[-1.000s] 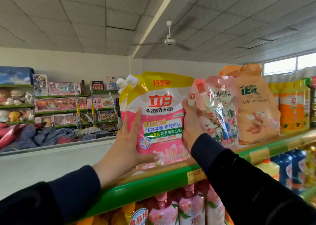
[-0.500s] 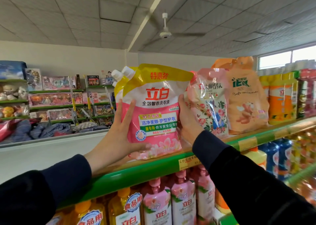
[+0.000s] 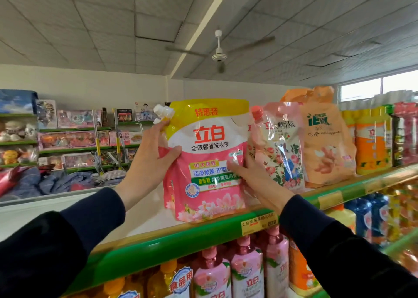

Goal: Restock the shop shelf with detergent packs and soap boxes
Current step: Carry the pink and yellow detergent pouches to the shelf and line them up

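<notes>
A pink and yellow detergent pack [image 3: 210,162] with a white spout at its top left stands upright on the top shelf [image 3: 181,241], just behind the green rim. My left hand [image 3: 149,162] grips the pack's upper left edge below the spout, thumb on the front. My right hand [image 3: 251,177] holds its lower right side, with the thumb across the front and the fingers hidden between it and the neighbouring pack. No soap boxes are in view.
Right of it stand a floral pink pack [image 3: 280,148], an orange pack [image 3: 325,139] and orange-yellow bottles [image 3: 371,139]. Pink bottles [image 3: 212,275] fill the shelf below. Bare shelf lies left of the held pack. Toy shelves [image 3: 74,139] line the far wall.
My left hand slid from the pack's lower left up to its upper left edge. My right hand shifted lower, its thumb now across the front. The pack stands straighter.
</notes>
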The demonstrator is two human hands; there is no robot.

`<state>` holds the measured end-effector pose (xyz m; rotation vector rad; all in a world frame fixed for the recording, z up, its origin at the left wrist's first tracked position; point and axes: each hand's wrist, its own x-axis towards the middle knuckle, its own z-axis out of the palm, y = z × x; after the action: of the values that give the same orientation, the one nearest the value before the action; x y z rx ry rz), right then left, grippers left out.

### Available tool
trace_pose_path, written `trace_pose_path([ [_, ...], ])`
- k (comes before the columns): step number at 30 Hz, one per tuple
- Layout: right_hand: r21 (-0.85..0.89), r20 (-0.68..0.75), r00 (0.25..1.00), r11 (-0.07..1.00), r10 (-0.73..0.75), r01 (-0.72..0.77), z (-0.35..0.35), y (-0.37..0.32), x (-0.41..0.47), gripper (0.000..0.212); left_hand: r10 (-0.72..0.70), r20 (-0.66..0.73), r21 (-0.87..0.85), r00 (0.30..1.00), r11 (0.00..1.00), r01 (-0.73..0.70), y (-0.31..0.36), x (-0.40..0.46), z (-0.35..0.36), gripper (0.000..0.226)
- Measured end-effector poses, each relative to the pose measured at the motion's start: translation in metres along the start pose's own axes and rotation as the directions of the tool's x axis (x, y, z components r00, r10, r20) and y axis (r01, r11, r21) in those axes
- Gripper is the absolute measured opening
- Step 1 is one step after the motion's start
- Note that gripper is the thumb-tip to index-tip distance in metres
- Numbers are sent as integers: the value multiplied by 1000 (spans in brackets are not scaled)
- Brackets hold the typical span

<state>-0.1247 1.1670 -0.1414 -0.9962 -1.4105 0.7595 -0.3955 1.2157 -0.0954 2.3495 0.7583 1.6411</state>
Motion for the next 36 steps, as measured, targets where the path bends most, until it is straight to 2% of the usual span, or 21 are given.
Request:
trace_pose_path([
  [2, 266, -96, 995, 964, 27, -1, 4, -5, 13, 66, -47, -46, -148, 998, 988, 40, 7, 6, 5, 52],
  [4, 426, -143, 988, 905, 63, 4, 8, -14, 23, 56, -184, -67, -350, 981, 925, 150, 15, 14, 11, 39],
  [7, 490, -235, 962, 872, 143, -10, 10, -24, 33, 50, -306, -31, -520, 951, 818, 246, 23, 22, 12, 15],
  [9, 518, -271, 941, 855, 204, -36, 11, -28, 37, 44, -358, 44, -644, 933, 704, 300, 24, 23, 11, 17],
  [11, 514, -289, 932, 857, 218, -41, 14, -30, 37, 43, -388, 83, -684, 918, 648, 336, 25, 23, 10, 18],
  [15, 450, -319, 936, 893, 150, 11, 14, -25, 37, 47, -370, -5, -627, 929, 725, 285, 28, 24, 10, 12],
  [18, 404, -318, 943, 913, 93, 46, 12, -22, 34, 40, -346, -58, -616, 937, 751, 239, 30, 20, 8, 9],
  [25, 409, -350, 934, 909, 71, 84, 13, -9, 15, 26, -398, -84, -659, 914, 710, 249, 23, -5, 13, 33],
  [28, 409, -358, 933, 905, 41, 117, 16, -4, 7, 23, -391, -188, -564, 901, 794, 226, 24, -14, 17, 42],
  [30, 420, -334, 942, 897, 15, 134, 19, -3, 1, 22, -346, -274, -458, 897, 868, 194, 27, -21, 21, 48],
  [32, 408, -329, 944, 902, -3, 144, 24, -6, -7, 30, -280, -331, -351, 901, 923, 158, 32, -29, 25, 55],
  [34, 339, -344, 937, 923, -57, 180, 26, -11, -18, 39, -169, -348, -266, 922, 961, 76, 40, -37, 29, 60],
  [36, 212, -365, 920, 950, -139, 228, 29, -16, -31, 36, -53, -316, -201, 947, 980, -12, 47, -42, 34, 64],
])
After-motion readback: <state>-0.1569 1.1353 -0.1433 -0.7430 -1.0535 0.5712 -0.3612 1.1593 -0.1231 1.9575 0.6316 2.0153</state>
